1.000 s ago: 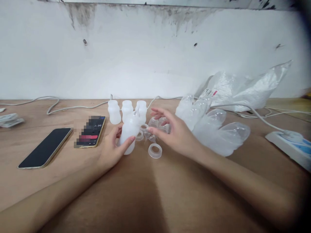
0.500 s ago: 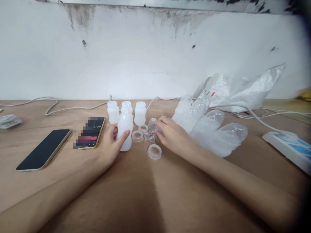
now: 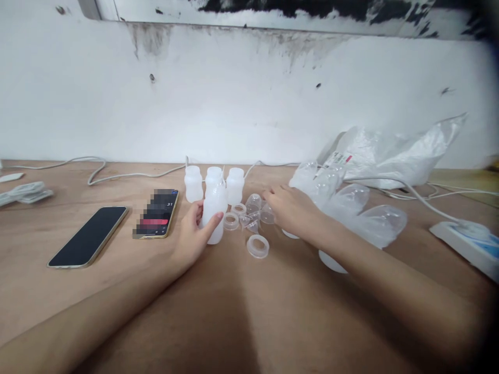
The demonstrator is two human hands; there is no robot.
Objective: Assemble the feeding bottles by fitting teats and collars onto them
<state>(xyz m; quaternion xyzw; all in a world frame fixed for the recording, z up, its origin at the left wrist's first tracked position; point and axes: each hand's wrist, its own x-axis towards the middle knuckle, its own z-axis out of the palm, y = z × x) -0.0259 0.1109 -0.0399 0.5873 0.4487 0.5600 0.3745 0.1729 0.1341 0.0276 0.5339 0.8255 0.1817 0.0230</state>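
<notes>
My left hand (image 3: 195, 228) is wrapped round an upright, translucent white bottle (image 3: 215, 215) with a wavy side, its thumb across the front. Behind it stand white bottles of the same shape, among them a left one (image 3: 193, 184) and a right one (image 3: 236, 185). My right hand (image 3: 288, 208) is beside the clear plastic domes and funnel-like teats (image 3: 254, 203), fingers curled down; what they hold, if anything, is hidden. Clear rings lie between the hands, the nearest ring (image 3: 258, 246) flat on the table. Under and beyond my right forearm are several white bottles with clear dome caps (image 3: 351, 200).
Two phones lie at left, a dark-screened phone (image 3: 89, 236) and a lit phone (image 3: 158, 215). A white cable (image 3: 132, 171) runs along the wall. At right are a plastic bag (image 3: 390, 156) and a power strip (image 3: 463, 244). A cable bundle (image 3: 29, 192) sits far left.
My right hand has gone from open in the air down to the clear parts, then a little right, its fingers now curled. The left hand keeps its bottle. The view has tilted up slightly.
</notes>
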